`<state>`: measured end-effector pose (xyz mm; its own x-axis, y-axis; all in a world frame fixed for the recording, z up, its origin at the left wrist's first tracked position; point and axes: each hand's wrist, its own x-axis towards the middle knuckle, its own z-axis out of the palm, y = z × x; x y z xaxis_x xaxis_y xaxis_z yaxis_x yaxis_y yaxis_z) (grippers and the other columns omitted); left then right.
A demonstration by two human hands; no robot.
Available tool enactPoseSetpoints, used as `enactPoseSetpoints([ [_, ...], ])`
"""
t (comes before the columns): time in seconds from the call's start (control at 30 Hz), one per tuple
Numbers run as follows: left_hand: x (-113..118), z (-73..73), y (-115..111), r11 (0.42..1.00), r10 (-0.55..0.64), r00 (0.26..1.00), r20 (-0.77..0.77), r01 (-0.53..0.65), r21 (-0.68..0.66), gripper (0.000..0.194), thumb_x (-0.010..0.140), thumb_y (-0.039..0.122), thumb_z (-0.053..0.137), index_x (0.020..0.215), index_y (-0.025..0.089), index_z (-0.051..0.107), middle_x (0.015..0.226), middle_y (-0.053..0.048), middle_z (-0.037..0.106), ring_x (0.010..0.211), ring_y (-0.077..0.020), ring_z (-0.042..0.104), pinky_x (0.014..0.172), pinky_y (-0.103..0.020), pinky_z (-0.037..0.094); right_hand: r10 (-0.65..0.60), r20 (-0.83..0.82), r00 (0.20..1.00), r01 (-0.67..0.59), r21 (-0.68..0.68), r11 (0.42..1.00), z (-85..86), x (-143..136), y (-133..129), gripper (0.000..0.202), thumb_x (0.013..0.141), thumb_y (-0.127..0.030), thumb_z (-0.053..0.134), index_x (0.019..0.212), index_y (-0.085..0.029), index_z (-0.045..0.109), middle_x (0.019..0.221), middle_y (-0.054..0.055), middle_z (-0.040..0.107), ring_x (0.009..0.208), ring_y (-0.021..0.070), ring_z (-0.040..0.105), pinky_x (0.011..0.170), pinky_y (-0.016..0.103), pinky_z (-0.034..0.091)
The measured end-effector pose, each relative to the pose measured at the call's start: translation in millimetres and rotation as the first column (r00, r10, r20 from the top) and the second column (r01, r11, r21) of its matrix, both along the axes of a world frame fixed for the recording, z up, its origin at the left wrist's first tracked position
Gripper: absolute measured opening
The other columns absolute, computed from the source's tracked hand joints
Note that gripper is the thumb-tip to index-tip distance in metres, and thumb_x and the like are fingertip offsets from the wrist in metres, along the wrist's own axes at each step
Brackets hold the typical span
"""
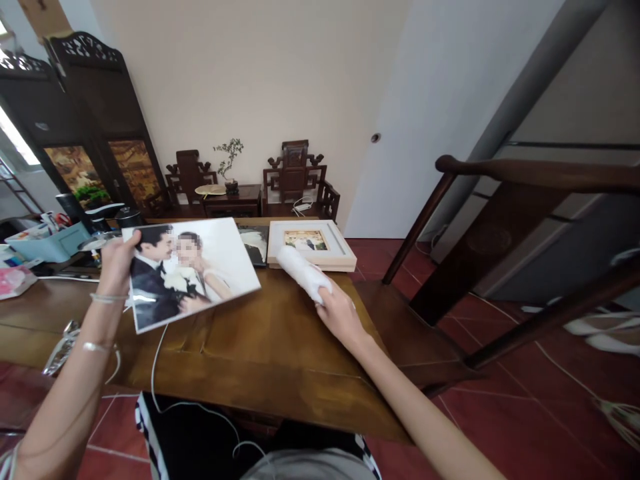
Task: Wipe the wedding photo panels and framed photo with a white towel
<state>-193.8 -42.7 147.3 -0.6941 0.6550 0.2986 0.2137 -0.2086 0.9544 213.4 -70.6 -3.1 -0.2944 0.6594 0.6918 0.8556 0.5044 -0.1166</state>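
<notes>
My left hand (119, 263) grips the left edge of a large wedding photo print (220, 260), thumb on its face. The print is tilted and held above the wooden table, its picture side toward me. My right hand (340, 310) is closed round one end of a folded white cloth (303, 272), which points away from me over the table. Just beyond the cloth lies a white picture frame (345, 251) with a smaller photo in it. Partly hidden behind the print is a dark framed picture (257, 244).
The wooden table (280, 347) spans the front. At its left are a blue organizer box (67, 243), a pink tissue pack (15, 281) and a shiny metallic object (63, 347). A dark wooden chair (480, 240) stands close on the right. A white cable (154, 367) hangs over the front edge.
</notes>
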Motion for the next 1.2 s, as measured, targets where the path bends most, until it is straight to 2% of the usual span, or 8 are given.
enactPoseSetpoints([
  [0.1, 22, -27.2, -20, 0.944, -0.303, 0.915, 0.267, 0.327, -0.05, 0.012, 0.077, 0.024, 0.065, 0.082, 0.013, 0.067, 0.059, 0.0, 0.068, 0.061, -0.0184, 0.067, 0.065, -0.035, 0.058, -0.06, -0.074, 0.995, 0.065, 0.075, 0.995, 0.9, 11, -4, 0.022, 0.073, -0.001, 0.046, 0.072, -0.023, 0.051, 0.107, 0.014, 0.065, 0.096, 0.0294, 0.061, 0.078, 0.041, 0.052],
  [0.2, 54, -57.4, -21, 0.79, -0.512, 0.727, 0.458, 0.607, -0.081, 0.02, 0.073, 0.028, 0.07, 0.084, 0.011, 0.068, 0.069, -0.008, 0.072, 0.063, -0.0239, 0.069, 0.061, -0.038, 0.059, -0.157, -0.154, 0.976, 0.175, 0.112, 0.978, 5.6, 24, -10, 0.022, 0.075, -0.003, 0.049, 0.068, -0.024, 0.05, 0.1, 0.015, 0.067, 0.1, 0.0331, 0.061, 0.081, 0.047, 0.053],
  [0.3, 88, -81.7, -13, 0.727, -0.566, 0.652, 0.504, 0.683, -0.066, 0.017, 0.074, 0.026, 0.069, 0.083, 0.011, 0.069, 0.073, -0.01, 0.073, 0.062, -0.0232, 0.07, 0.06, -0.035, 0.059, -0.174, -0.186, 0.967, 0.196, 0.111, 0.974, 12.6, 31, -17, 0.023, 0.073, -0.003, 0.05, 0.066, -0.024, 0.05, 0.105, 0.015, 0.067, 0.11, 0.0359, 0.058, 0.086, 0.052, 0.052],
  [0.47, 128, -106.9, -3, 0.589, -0.644, 0.554, 0.528, 0.799, -0.12, 0.019, 0.074, 0.026, 0.072, 0.082, 0.009, 0.069, 0.073, -0.009, 0.074, 0.061, -0.02, 0.07, 0.061, -0.028, 0.056, 0.183, -0.094, 0.979, -0.16, 0.217, 0.963, 17.8, 24, -20, 0.027, 0.067, 0.004, 0.043, 0.064, -0.022, 0.049, 0.136, 0.011, 0.054, 0.131, 0.0298, 0.043, 0.103, 0.054, 0.042],
  [0.57, 138, -114.0, 2, 0.551, -0.612, 0.534, 0.584, 0.817, -0.169, 0.02, 0.073, 0.027, 0.074, 0.078, 0.009, 0.068, 0.068, -0.008, 0.073, 0.059, -0.0197, 0.07, 0.061, -0.028, 0.056, 0.278, -0.019, 0.96, -0.268, 0.206, 0.941, 14.1, 19, -17, 0.029, 0.066, 0.006, 0.04, 0.068, -0.02, 0.052, 0.139, 0.013, 0.051, 0.134, 0.0285, 0.038, 0.106, 0.058, 0.037],
  [0.67, 140, -118.1, 9, 0.544, -0.627, 0.533, 0.567, 0.822, -0.171, 0.022, 0.071, 0.029, 0.075, 0.079, 0.01, 0.069, 0.07, -0.007, 0.073, 0.061, -0.0202, 0.07, 0.063, -0.028, 0.056, 0.282, 0.041, 0.958, -0.285, 0.142, 0.948, 8.5, 16, -15, 0.033, 0.066, 0.007, 0.041, 0.073, -0.02, 0.057, 0.137, 0.013, 0.053, 0.135, 0.0278, 0.037, 0.105, 0.058, 0.037],
  [1.0, 133, -130.6, 28, 0.637, -0.639, 0.709, 0.298, 0.705, -0.312, 0.037, 0.046, 0.033, 0.088, 0.07, 0.013, 0.067, 0.062, -0.002, 0.07, 0.054, -0.015, 0.062, 0.055, -0.024, 0.047, 0.221, 0.136, 0.966, -0.201, -0.148, 0.969, -6.9, -8, -7, 0.039, 0.064, 0.007, 0.048, 0.089, -0.016, 0.068, 0.141, 0.014, 0.049, 0.129, 0.0319, 0.045, 0.103, 0.05, 0.04],
  [1.2, 123, -134.3, 33, 0.692, -0.696, 0.671, -0.256, 0.532, -0.488, 0.043, 0.055, 0.048, 0.08, 0.076, 0.013, 0.067, 0.075, -0.005, 0.07, 0.07, -0.0213, 0.064, 0.065, -0.03, 0.047, 0.224, 0.155, 0.962, -0.181, -0.249, 0.951, -1.1, -19, 2, 0.025, 0.076, -0.005, 0.056, 0.095, -0.016, 0.069, 0.143, 0.013, 0.047, 0.131, 0.0331, 0.039, 0.104, 0.05, 0.035],
])
